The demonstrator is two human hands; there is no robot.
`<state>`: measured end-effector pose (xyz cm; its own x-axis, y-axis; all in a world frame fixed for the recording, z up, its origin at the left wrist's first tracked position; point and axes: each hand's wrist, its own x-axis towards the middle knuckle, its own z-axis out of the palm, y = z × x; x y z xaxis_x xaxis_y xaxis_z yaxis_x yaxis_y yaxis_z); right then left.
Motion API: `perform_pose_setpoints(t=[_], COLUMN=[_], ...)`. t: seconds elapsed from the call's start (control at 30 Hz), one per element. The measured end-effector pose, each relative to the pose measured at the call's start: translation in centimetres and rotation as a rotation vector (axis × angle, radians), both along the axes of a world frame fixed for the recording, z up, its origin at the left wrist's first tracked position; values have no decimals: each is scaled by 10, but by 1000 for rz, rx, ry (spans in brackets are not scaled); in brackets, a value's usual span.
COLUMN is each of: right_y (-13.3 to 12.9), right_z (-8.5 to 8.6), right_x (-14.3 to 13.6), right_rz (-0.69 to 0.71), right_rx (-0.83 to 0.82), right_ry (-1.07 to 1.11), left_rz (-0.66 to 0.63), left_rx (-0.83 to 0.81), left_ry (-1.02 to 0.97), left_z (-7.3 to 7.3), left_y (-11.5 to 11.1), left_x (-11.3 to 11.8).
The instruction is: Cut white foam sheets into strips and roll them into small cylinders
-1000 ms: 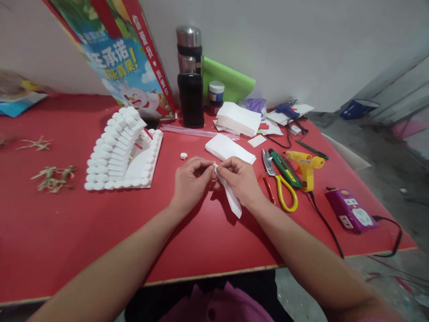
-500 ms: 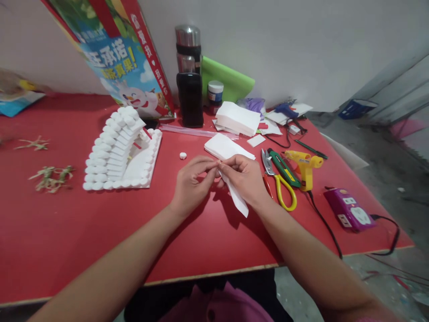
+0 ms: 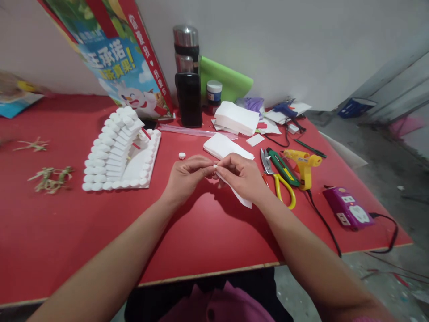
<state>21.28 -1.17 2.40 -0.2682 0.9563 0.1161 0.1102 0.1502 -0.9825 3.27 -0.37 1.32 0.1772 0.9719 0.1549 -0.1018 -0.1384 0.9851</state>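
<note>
My left hand (image 3: 187,176) and my right hand (image 3: 243,176) meet fingertip to fingertip above the red table (image 3: 187,241). Both pinch one end of a white paper strip (image 3: 241,200), whose loose end hangs below my right palm. A small white bit shows between the fingertips. Left of my fingers lies a small white roll (image 3: 182,155). Folded white paper (image 3: 228,146) rests just behind my hands. Farther left stands a white model (image 3: 114,152) with steps and rounded white pieces along its edges.
Scissors (image 3: 284,190), a green cutter (image 3: 283,167), a yellow glue gun (image 3: 303,165) and a purple power box (image 3: 348,209) lie at the right. Behind are a black phone (image 3: 189,99), a flask (image 3: 186,36) and a printed box (image 3: 127,67). Straw figures (image 3: 52,179) lie left.
The strip's hanging end has moved slightly up and right, with less of it showing. My fingertips have shifted a little, and a white bit now shows between them.
</note>
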Motion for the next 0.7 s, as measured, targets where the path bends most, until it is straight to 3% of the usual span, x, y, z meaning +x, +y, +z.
perform_pose_setpoints(t=[0.2,0.37,0.43,0.5,0.6,0.7], right_y=[2,-2,-3,-1,6,13], right_z=[-3,-10,-8,-4,2,4], right_x=[-2,-2,-3,-2,2,6], right_rz=[-39,-90,-105,-74,23,147], right_rx=[-104,105,118,-31,-405,-700], right_ry=[-5,-180,-209,-76,246,408], left_rz=[64,92,83,65,25,39], left_rx=[24,-25,-50,-71,-86,-43], left_ry=[50,30,22,22,29,60], left_z=[-2,-3,-4,-4,-5,-4], left_y=[-2,-4,-4,-3,-2,0], left_x=[3,5,5,4,1,-2])
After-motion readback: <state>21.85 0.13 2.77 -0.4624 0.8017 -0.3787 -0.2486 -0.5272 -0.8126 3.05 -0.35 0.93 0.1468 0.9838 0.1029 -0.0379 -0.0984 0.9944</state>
